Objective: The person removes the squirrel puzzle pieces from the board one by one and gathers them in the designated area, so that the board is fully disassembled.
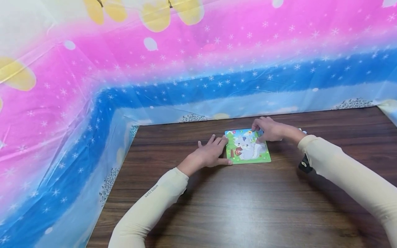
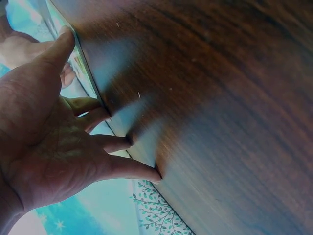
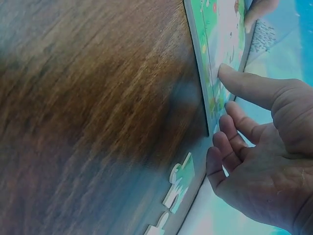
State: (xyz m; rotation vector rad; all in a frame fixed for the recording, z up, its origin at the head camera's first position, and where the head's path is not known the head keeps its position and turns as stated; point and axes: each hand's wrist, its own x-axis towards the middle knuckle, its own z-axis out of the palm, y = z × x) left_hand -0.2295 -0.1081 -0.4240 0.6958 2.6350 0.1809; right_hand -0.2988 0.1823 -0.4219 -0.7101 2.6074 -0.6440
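A flat square jigsaw puzzle [image 1: 243, 157] with a white cartoon cat on green lies near the table's back edge. Along its left side rests my left hand [image 1: 209, 151], fingers spread and thumb by the lower left corner. In the left wrist view the left hand [image 2: 54, 142] has its fingertips down on the wood and its thumb against the board's edge. My right hand [image 1: 271, 130] is over the puzzle's upper right part. In the right wrist view the right hand's thumb [image 3: 244, 85] touches the picture, the other fingers bent; whether a piece is between them is unclear.
Two loose puzzle pieces [image 3: 180, 186] lie beside the board on the right, mostly behind the right arm in the head view. Dark wood table [image 1: 242, 206] stretches toward me. A pink and blue patterned cloth [image 1: 198, 75] hangs along the table's back and left edges.
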